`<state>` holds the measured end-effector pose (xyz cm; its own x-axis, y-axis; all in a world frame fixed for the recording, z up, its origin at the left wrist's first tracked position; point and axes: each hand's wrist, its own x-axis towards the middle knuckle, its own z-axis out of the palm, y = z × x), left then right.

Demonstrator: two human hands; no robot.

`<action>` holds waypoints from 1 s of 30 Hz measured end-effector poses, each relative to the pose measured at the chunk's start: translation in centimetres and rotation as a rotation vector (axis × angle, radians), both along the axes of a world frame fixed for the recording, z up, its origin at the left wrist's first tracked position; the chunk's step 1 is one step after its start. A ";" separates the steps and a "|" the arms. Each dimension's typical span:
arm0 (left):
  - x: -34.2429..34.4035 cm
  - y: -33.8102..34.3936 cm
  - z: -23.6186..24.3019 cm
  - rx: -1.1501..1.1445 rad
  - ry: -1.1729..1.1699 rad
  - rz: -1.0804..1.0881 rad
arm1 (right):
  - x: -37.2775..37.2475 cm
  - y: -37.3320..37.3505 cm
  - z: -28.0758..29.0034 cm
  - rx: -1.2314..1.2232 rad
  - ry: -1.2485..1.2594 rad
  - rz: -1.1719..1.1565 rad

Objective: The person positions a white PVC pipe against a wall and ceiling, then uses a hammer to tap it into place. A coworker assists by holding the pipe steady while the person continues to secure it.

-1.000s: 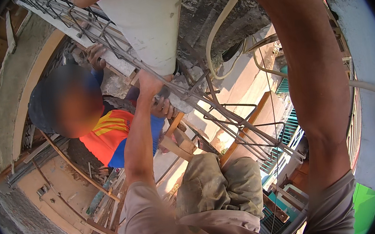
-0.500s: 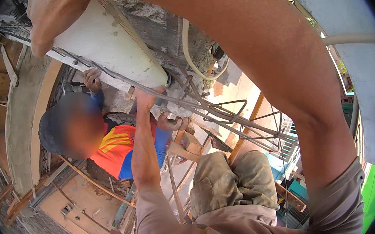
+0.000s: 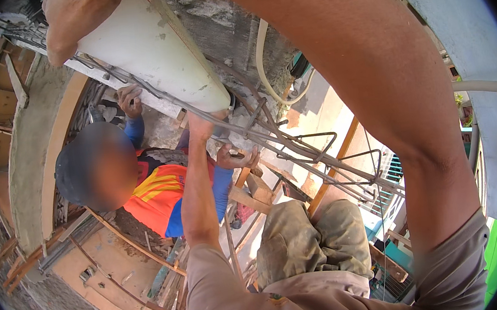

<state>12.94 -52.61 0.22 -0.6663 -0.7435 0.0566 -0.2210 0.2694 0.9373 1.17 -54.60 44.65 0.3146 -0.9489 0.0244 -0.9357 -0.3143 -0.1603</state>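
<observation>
White pipe (image 3: 157, 61) taken as landmark: slanted, upper end cut off by the top edge of view, lower end met by thin steel bars. Right hand (image 3: 85, 18) is placed at the pipe's upper left edge, with its forearm arched overhead; fingers are seen bent over that edge, but how firmly the pipe is gripped cannot be told, since the hand is partly cropped. Left hand (image 3: 202, 126) is placed at the pipe's lower end; its fingers are hidden behind bars and pipe, so whether they are closed, and on what, cannot be told.

Rebar cage (image 3: 315, 157) is run along the pipe's lower left side and on past its lower end, down to the right. Beige hose (image 3: 261, 63) is looped right of the pipe, in front of rough concrete (image 3: 203, 8). Co-worker in an orange vest (image 3: 159, 194) is seen below left of the pipe, one hand (image 3: 129, 101) raised left of it, the other (image 3: 237, 155) held below its lower end. Wooden blocks (image 3: 255, 193) are found further below.

Step in hand is judged to be pipe being steadied or positioned from both ends. Next move seems to call for both ends being controlled together, bars being cleared at the lower end, and co-worker's fingers being watched for pinching.
</observation>
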 end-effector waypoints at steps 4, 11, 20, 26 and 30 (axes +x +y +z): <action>-0.7 0.4 0.4 -0.008 0.171 0.049 | -0.9 -0.7 0.0 -0.017 0.013 -0.025; -1.1 0.4 0.6 0.006 0.239 0.096 | -1.0 -3.7 -0.3 0.016 0.007 0.141; -1.0 -0.2 1.1 0.013 0.254 0.060 | 1.2 -3.2 -0.3 -0.017 0.047 -0.007; -1.5 -1.1 -0.3 -0.020 0.173 0.055 | -1.9 -6.4 -0.9 0.059 -0.091 0.030; -2.3 -1.6 -0.8 -0.052 0.303 0.123 | -2.9 -7.5 -1.5 0.049 -0.144 0.025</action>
<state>10.65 -54.17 -0.54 -0.5193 -0.8081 0.2780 0.0317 0.3068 0.9512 -1.72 -62.09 43.13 0.3346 -0.9420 0.0246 -0.8938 -0.3256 -0.3083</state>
